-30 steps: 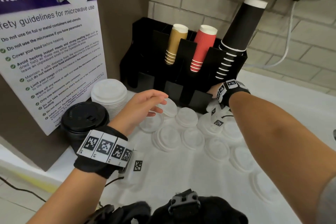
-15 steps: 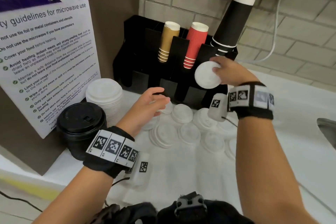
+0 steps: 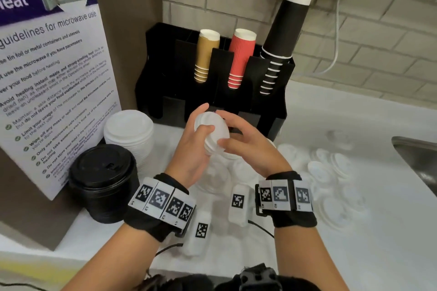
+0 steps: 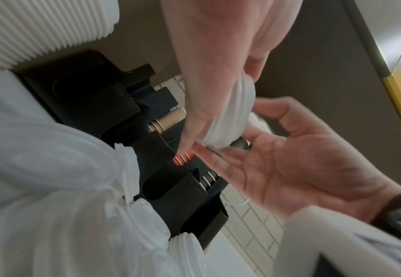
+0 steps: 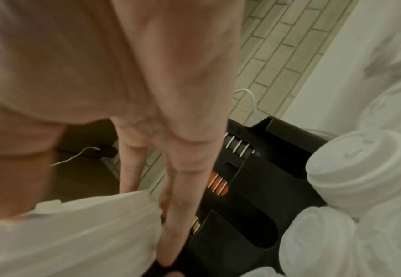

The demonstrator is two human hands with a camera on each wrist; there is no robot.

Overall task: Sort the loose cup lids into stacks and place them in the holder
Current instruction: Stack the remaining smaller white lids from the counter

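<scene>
Both hands met above the desk, just in front of the black holder. The left hand had its grip clamped on a small stack of white lids, thumb across the top and fingers curled round the far rim; the left wrist view showed about three or four nested rims, the exact count blurred. The right hand pinched the near edge of the same stack with thumb and fingertips, its other fingers loosely bent.

Behind the hands the holder carried three cup stacks: one tan, one red, one black. To the left of the left hand stood one tall pile of white lids and, nearer the person, one pile of black lids. Below and to the right of the right hand, loose clear-white lids lay scattered on the desk, some overlapping; at least eight showed, the rest too washed out to count. A metal sink edge lay further right.
</scene>
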